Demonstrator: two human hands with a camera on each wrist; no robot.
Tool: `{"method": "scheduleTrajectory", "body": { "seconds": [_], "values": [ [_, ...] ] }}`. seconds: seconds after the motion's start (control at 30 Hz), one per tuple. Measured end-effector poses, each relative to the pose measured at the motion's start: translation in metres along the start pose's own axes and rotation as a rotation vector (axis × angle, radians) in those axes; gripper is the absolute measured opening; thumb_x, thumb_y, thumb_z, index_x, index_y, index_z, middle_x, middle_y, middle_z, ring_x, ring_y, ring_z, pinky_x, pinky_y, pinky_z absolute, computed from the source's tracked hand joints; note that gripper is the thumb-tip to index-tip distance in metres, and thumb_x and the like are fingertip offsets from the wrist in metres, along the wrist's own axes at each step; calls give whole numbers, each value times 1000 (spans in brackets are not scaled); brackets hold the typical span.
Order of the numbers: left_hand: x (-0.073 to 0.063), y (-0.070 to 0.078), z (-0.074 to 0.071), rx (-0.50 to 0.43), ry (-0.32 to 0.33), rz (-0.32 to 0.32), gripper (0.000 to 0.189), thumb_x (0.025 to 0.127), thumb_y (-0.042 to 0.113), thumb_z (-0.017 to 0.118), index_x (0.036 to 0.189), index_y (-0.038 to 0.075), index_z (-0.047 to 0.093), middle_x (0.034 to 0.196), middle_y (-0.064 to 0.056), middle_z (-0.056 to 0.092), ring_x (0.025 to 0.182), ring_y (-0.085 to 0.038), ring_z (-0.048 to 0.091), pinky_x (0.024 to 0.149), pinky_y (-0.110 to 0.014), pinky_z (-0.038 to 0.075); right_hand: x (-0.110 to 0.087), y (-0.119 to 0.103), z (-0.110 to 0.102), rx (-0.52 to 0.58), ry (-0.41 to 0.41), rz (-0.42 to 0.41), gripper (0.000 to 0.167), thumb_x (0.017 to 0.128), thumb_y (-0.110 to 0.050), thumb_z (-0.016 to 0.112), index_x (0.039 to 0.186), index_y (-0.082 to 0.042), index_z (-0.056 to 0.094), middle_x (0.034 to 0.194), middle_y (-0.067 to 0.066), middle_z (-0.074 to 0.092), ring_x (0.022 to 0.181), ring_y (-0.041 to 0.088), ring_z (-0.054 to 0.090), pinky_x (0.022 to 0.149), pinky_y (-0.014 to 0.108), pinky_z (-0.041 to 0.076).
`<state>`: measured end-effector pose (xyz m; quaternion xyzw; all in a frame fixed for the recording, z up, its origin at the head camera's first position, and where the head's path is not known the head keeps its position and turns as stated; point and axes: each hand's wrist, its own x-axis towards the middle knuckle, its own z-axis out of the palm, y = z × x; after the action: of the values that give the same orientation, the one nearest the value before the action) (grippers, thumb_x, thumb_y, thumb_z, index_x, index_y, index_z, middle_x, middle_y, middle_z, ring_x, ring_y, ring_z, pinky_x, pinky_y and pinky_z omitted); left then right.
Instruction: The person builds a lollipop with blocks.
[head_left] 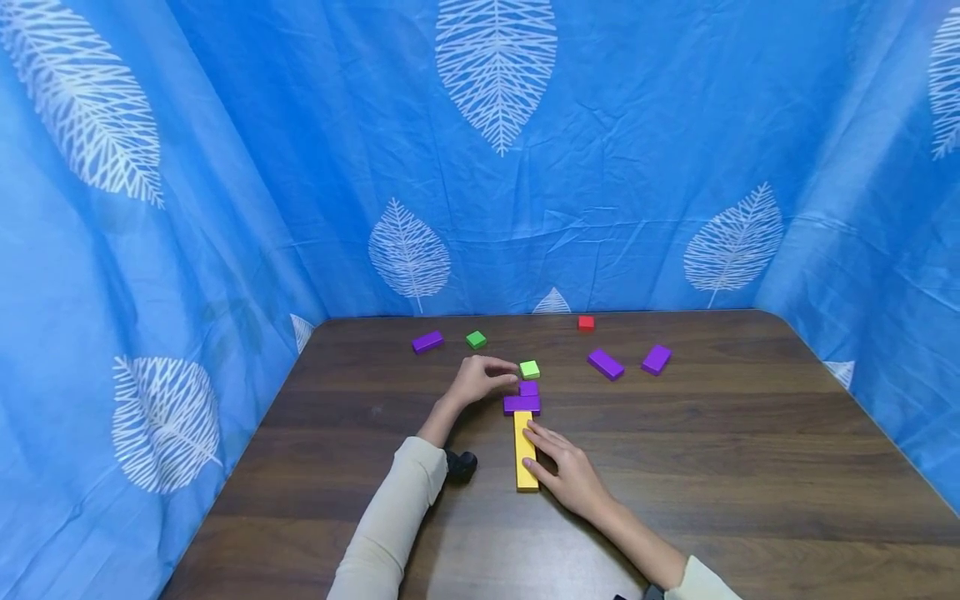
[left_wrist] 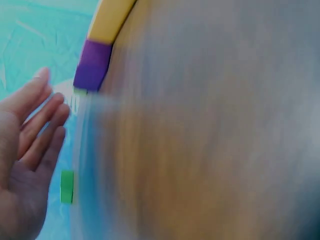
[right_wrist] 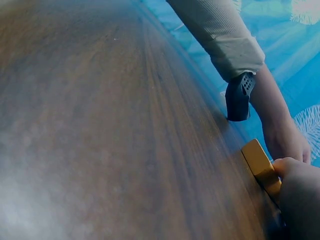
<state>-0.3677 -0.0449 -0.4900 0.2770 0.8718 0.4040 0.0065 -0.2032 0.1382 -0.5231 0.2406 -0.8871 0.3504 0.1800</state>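
Observation:
Near the table's middle, a long yellow block [head_left: 526, 467] lies lengthwise, its far end against a purple block [head_left: 517, 405] set crosswise. Just beyond that lies a smaller purple block [head_left: 528, 388], and farther on a light green block [head_left: 530, 368]. My left hand [head_left: 480, 379] hovers beside the small purple and light green blocks. In the left wrist view its fingers [left_wrist: 47, 117] are extended, with nothing between them. My right hand [head_left: 570, 475] rests its thumb and fingertips on the yellow block. The right wrist view shows only part of that block [right_wrist: 260, 162], as the hand covers the rest.
Toward the back left lie a purple block [head_left: 428, 342] and a green block [head_left: 476, 340]. A red block [head_left: 587, 322] is near the back edge. Two purple blocks, one nearer [head_left: 605, 364] and one farther right [head_left: 657, 359], lie to the right. A blue leaf-patterned curtain [head_left: 600, 167] surrounds the table.

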Motion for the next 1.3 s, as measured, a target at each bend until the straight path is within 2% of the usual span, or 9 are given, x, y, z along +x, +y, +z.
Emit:
{"method": "scheduleTrajectory", "body": {
  "seconds": [0.27,0.43,0.53,0.67,0.77,0.9,1.0,1.13,1.3],
  "values": [
    [15,-14,-18,-84,361,-39,28,81,15,72,105,3,70,98,-10,69,91,-22,65,79,-33,52,-1,1,1,-3,31,-23,43,83,-21,69,122,-3,60,130,11,53,115,33,51,94,46,41],
    [31,-20,-25,-67,480,-75,32,79,14,74,108,0,68,102,-17,67,91,-31,64,79,-39,52,0,2,0,-8,32,-15,44,83,-21,69,122,-3,60,130,10,53,115,33,51,95,46,41],
    [37,-22,-28,-47,483,-147,35,80,19,73,111,3,67,109,-14,65,101,-29,61,86,-38,49,0,1,0,-6,23,-12,44,84,-22,69,122,-3,60,130,11,53,116,33,50,96,46,40],
    [43,-23,-30,-22,437,-241,39,83,25,70,117,6,65,118,-11,61,114,-25,54,96,-37,42,0,0,0,0,7,-1,44,85,-22,67,123,-3,59,131,11,52,117,32,50,96,46,39],
    [45,-25,-29,0,426,-275,38,84,22,70,118,6,64,120,-11,60,116,-25,52,97,-36,41,0,-1,0,1,5,3,43,85,-22,67,124,-4,59,131,11,52,117,32,50,96,45,40],
    [46,-30,-28,64,420,-304,35,83,17,70,116,6,65,116,-10,62,114,-25,53,97,-36,41,0,0,1,-1,22,-17,43,84,-21,68,122,-2,59,130,11,53,117,32,50,96,45,40],
    [44,-32,-27,99,380,-322,35,83,18,71,114,6,66,114,-9,64,112,-25,54,96,-36,41,0,0,2,0,36,-33,43,83,-20,69,121,-1,60,129,12,54,116,32,51,95,46,41],
    [39,-34,-26,111,327,-322,36,82,19,71,115,4,65,113,-10,64,110,-26,55,94,-36,43,0,0,2,2,33,-26,43,84,-20,68,121,-2,60,129,12,54,117,31,51,95,46,41],
    [35,-40,-24,125,310,-307,36,82,17,71,116,4,65,113,-12,63,110,-27,56,92,-36,45,0,0,1,7,6,-5,43,86,-23,66,123,-3,59,131,10,52,119,30,49,97,44,40]
  ]
}}
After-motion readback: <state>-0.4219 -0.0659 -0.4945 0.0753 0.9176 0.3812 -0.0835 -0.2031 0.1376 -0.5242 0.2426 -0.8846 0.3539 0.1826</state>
